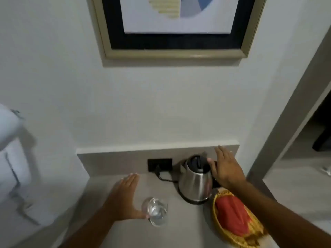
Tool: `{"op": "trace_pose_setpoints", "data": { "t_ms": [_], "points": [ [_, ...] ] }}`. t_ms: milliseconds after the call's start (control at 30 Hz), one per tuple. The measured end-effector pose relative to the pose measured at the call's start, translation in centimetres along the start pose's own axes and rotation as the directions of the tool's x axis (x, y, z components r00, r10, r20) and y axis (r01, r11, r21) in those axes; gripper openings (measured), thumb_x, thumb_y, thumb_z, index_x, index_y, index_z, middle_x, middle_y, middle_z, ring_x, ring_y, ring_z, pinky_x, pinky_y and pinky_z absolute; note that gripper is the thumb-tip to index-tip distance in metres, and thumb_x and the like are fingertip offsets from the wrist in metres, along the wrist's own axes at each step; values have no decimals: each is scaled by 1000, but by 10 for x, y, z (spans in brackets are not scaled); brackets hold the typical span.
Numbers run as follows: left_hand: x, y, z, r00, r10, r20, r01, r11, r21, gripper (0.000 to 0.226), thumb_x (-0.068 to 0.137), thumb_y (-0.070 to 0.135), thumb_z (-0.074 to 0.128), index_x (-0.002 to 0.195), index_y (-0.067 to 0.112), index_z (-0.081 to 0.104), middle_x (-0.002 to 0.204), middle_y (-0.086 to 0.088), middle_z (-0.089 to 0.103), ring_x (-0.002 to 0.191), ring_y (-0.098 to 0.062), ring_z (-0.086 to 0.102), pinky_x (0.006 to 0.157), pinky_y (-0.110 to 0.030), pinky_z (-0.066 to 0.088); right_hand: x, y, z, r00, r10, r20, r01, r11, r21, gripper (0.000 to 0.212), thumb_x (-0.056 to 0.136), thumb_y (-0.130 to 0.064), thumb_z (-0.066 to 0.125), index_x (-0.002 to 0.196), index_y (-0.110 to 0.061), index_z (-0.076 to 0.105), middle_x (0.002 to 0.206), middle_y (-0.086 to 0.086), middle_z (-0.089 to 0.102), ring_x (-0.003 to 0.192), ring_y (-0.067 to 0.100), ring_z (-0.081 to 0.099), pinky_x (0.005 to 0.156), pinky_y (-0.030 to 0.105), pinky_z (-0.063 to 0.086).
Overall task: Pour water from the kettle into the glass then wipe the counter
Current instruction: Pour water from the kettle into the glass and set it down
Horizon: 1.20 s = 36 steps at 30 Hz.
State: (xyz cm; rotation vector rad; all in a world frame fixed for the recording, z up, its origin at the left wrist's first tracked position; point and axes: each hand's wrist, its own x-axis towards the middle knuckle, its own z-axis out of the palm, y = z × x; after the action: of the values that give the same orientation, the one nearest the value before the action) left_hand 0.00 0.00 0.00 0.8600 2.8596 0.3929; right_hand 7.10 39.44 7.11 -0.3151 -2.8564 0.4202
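A steel kettle (196, 181) with a black lid stands on its black base at the back of the grey counter (179, 230). My right hand (225, 169) is spread open just right of the kettle, its thumb close to the lid and handle, gripping nothing. A clear glass (156, 211) with some water in it stands in front of the kettle. My left hand (125, 197) lies open beside the glass on its left, the thumb touching the glass's rim.
A yellow woven basket (231, 231) holding a red cloth (232, 215) sits at the counter's right, under my right forearm. A black wall socket (159, 164) with the kettle's cord is behind. A framed picture (172, 27) hangs above. White towels (12, 154) hang left.
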Motion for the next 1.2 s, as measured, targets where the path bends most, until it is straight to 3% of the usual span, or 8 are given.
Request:
{"op": "trace_pose_setpoints", "data": {
  "t_ms": [133, 233, 333, 433, 633, 767, 900, 1200],
  "points": [
    [-18, 6, 56, 984, -72, 160, 122, 935, -331, 158, 32, 91, 77, 160, 21, 16, 168, 4, 14, 154, -11, 10, 121, -19, 9, 2, 10, 18, 972, 228, -61, -191, 911, 367, 51, 104, -40, 44, 139, -3, 49, 140, 20, 54, 131, 34, 48, 108, 43, 38],
    [-23, 32, 90, 991, -113, 69, 132, 828, -545, 131, 26, 64, 97, 141, 50, 36, 148, 20, 48, 132, 4, 48, 107, -9, 36, 0, 14, 41, 924, 375, -74, -264, 768, 583, 37, 104, -39, 46, 116, -9, 64, 110, 13, 68, 106, 31, 63, 90, 41, 50],
    [-21, 51, 104, 967, -256, -19, 177, 720, -671, 119, 28, 41, 103, 135, 38, 50, 124, 17, 67, 114, -1, 64, 96, -27, 54, 4, 15, 50, 866, 497, -50, -328, 642, 693, 34, 103, -44, 48, 93, -17, 67, 86, 2, 68, 88, 23, 65, 70, 29, 48],
    [-16, 60, 106, 933, -352, -71, 200, 674, -711, 99, 38, 21, 104, 127, 25, 61, 117, 9, 71, 108, -10, 68, 88, -14, 53, 10, 18, 56, 823, 568, -10, -372, 553, 745, 44, 98, -53, 52, 82, -16, 69, 78, 8, 68, 81, 24, 66, 68, 31, 51],
    [-16, 65, 100, 930, -363, -56, 210, 651, -729, 88, 46, 9, 102, 126, 15, 64, 116, 1, 72, 106, -14, 68, 91, -20, 55, 24, 24, 59, 796, 605, 24, -414, 513, 752, 54, 92, -48, 64, 78, 4, 68, 65, 14, 59, 64, 29, 60, 64, 39, 52],
    [-25, 62, 101, 906, -423, -5, 282, 614, -738, 88, 49, 8, 101, 128, 14, 63, 116, -1, 71, 106, -15, 66, 82, 3, 43, 27, -10, 43, 910, 416, -2, -306, 672, 675, 44, 90, -44, 67, 68, -6, 67, 65, 15, 65, 65, 34, 67, 59, 41, 57],
    [-13, 69, 98, 910, -412, 34, 297, 592, -749, 88, 53, 9, 101, 132, 11, 61, 118, -1, 71, 108, -15, 65, 82, 1, 42, 34, -38, 13, 990, -6, -139, 74, 871, 486, 33, 88, -37, 72, 64, -15, 68, 57, 3, 63, 54, 21, 61, 52, 34, 49],
    [-17, 64, 106, 901, -431, 53, 320, 575, -753, 74, 52, 17, 102, 118, 18, 68, 103, 6, 72, 98, -12, 68, 71, 5, 42, 11, -130, 1, 822, -567, -58, 566, 824, -30, 45, 87, -56, 57, 58, -22, 55, 55, -8, 51, 48, 13, 47, 50, 24, 34]
  ]
}}
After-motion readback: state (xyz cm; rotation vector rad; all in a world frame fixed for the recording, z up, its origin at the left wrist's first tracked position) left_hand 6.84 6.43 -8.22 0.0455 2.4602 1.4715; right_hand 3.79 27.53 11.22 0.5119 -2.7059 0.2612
